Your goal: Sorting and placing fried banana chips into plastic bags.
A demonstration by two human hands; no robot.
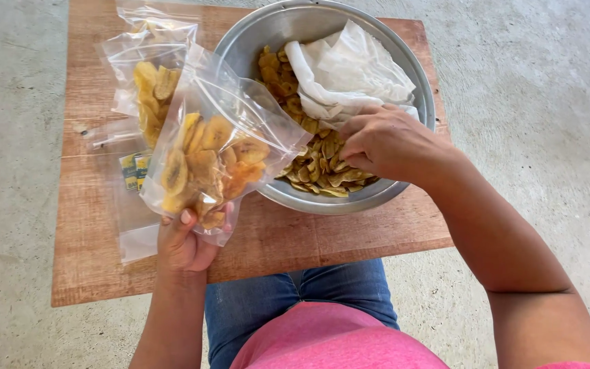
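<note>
My left hand (184,242) grips the bottom of a clear plastic bag (216,147) part filled with yellow banana chips, held tilted with its open mouth toward a metal bowl (418,89). My right hand (384,140) reaches into the bowl, fingers curled down among the loose banana chips (319,171); whether it holds any is hidden. A crumpled white paper sheet (353,68) lies in the bowl's far half, over more chips.
A second clear bag of chips (151,82) lies on the low wooden table (322,236) behind the held bag. Flat empty bags (131,225) with small green-yellow labels (134,171) lie at the left. Concrete floor surrounds the table; my knees are under its near edge.
</note>
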